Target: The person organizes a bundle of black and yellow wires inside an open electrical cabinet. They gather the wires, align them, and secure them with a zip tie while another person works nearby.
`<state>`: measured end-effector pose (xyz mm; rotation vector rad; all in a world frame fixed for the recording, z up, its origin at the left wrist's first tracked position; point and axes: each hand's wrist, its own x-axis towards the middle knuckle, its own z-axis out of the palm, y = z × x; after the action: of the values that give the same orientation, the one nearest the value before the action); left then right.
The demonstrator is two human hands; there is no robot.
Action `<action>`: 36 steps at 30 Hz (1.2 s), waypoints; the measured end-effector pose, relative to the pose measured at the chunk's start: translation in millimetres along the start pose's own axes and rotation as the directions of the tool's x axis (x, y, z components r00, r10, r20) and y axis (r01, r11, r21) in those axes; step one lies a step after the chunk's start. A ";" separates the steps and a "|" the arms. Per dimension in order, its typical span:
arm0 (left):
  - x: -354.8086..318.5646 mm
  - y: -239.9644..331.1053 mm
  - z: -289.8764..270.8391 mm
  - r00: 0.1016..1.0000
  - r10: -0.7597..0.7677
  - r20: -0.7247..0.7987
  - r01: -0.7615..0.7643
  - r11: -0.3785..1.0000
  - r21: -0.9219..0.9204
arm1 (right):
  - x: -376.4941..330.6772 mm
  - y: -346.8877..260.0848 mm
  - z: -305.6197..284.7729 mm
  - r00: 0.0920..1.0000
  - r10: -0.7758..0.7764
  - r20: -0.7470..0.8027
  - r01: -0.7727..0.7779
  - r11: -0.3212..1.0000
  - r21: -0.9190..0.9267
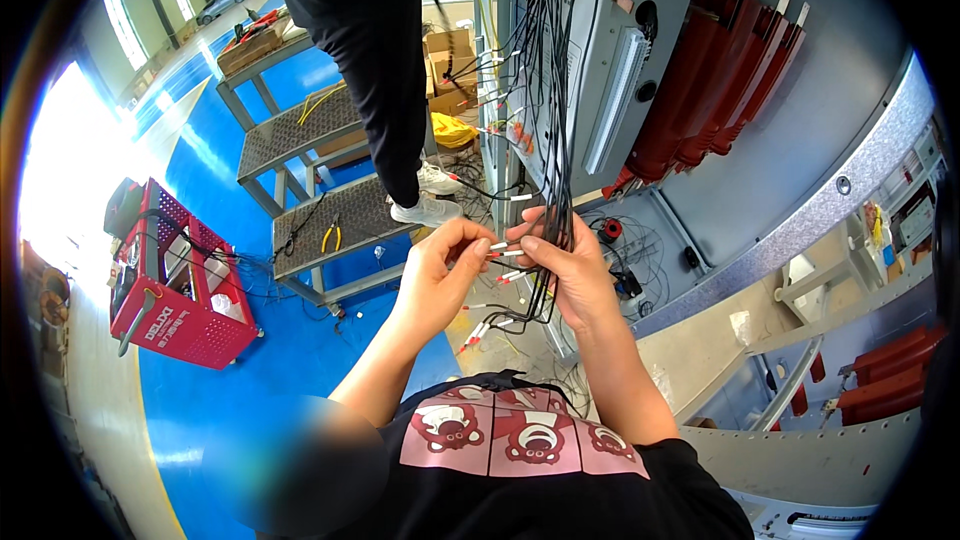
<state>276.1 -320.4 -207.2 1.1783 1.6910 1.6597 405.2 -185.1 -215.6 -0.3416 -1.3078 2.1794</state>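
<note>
Black wires [562, 90] hang in a long bundle beside the grey metal cabinet [600, 50]. Several end in white sleeves with red tips, some dangling as a loose cluster [478, 336] below my hands. My left hand [440, 275] pinches the red-tipped end of one wire [508, 253] between thumb and fingers. Against the bundle, my right hand [575, 275] has its thumb and fingers closed on the white-sleeved part of the same wire. The bundle passes over the right palm and hides part of those fingers.
Another person stands on a metal step platform [345, 230] at the left, where yellow-handled pliers [331, 235] lie. A red tool cart [195, 305] stands farther left on the blue floor. Dark red insulators [690, 90] fill the cabinet's right side. Loose cables [645, 260] lie below.
</note>
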 end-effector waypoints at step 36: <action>-7.5 50.1 25.1 0.970 0.230 0.075 -0.241 0.899 0.364 | -23.3 -14.0 -17.7 0.997 -0.063 -0.043 0.068 0.992 0.102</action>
<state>312.5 -318.7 -164.1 1.6349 1.9667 1.4795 437.3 -180.9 -213.7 -0.2956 -1.1629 2.1648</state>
